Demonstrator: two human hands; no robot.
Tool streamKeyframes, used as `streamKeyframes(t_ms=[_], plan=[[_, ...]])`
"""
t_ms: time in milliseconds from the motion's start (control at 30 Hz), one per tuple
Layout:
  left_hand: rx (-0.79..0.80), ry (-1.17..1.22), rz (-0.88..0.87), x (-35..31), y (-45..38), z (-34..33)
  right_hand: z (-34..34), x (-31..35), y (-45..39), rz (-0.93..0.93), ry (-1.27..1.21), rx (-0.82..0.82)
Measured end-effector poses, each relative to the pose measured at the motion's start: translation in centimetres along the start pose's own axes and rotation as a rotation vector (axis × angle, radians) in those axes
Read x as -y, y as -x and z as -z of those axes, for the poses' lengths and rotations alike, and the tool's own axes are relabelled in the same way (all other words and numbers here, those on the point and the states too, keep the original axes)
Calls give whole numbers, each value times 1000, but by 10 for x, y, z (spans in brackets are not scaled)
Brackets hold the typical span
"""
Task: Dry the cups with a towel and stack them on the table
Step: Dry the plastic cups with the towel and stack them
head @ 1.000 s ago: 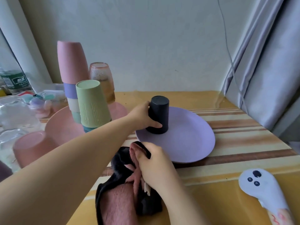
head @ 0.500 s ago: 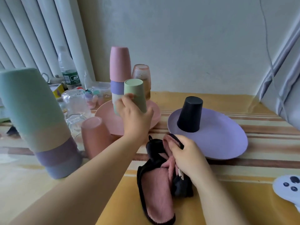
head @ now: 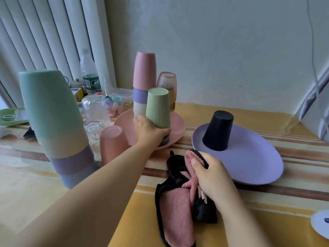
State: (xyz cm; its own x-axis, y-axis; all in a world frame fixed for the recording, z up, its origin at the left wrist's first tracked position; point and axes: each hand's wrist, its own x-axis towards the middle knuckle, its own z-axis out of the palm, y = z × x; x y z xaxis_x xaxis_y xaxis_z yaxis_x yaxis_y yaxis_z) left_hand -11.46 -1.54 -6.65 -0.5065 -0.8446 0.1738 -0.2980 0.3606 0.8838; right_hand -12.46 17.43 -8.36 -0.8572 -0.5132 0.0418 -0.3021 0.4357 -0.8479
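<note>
Now the left hand (head: 148,130) curls round the base of an upside-down green cup (head: 157,108) on the pink plate (head: 176,130), while the right hand (head: 211,175) bunches the pink-and-black towel (head: 176,202) on the table (head: 267,211); 1 black cup (head: 218,133) stands inverted on the purple plate (head: 252,163)

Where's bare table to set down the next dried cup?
Bare room: the purple plate right of the upturned black cup, and the striped tablecloth in front of that plate. Crowded: the pink plate under the left hand, and the glasses by the tall pastel cup stack.
</note>
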Motion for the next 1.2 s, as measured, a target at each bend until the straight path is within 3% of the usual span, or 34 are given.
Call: streamKeyframes(t_ms=[467,733,900,1200], plan=[[-46,-424,-157,3,-1,2,-2,1,0,-10,17,-19],[7,-157,-131,5,-1,-2,-3,2,1,-9,17,-11],[-61,40,-74,0,-4,1,-3,5,2,-13,13,-15],[-96,-288,-147,-3,-6,3,-4,6,2,-3,22,-20]])
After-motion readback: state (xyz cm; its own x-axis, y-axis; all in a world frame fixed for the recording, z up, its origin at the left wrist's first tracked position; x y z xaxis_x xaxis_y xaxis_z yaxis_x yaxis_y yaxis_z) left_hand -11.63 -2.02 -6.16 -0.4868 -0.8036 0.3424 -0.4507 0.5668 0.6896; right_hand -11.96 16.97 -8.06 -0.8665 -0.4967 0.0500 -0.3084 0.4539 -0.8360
